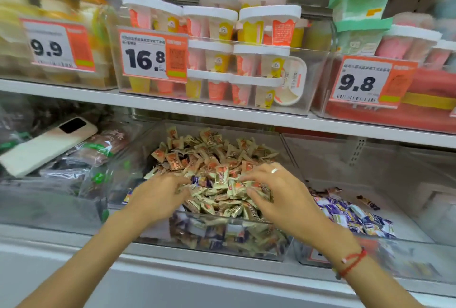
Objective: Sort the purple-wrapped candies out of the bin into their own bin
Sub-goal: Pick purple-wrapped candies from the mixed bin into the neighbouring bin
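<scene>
A clear plastic bin (222,246) on the lower shelf is heaped with cream-and-orange wrapped candies (212,157). One purple-wrapped candy (199,180) shows on the pile between my hands. My left hand (158,196) lies on the pile's left side with its fingers curled into the wrappers beside that candy. My right hand (276,191), a ring on one finger, spreads its bent fingers over the pile's right side. Whether either hand holds a candy is hidden. The clear bin to the right (407,246) holds a small heap of purple-wrapped candies (355,216).
A white phone (47,145) lies on bagged goods left of the candy bin. Above, a white shelf edge (222,110) carries clear bins of cup desserts with price tags 9.9, 16.8 and 9.8. A stray dark candy (369,203) lies in the right bin.
</scene>
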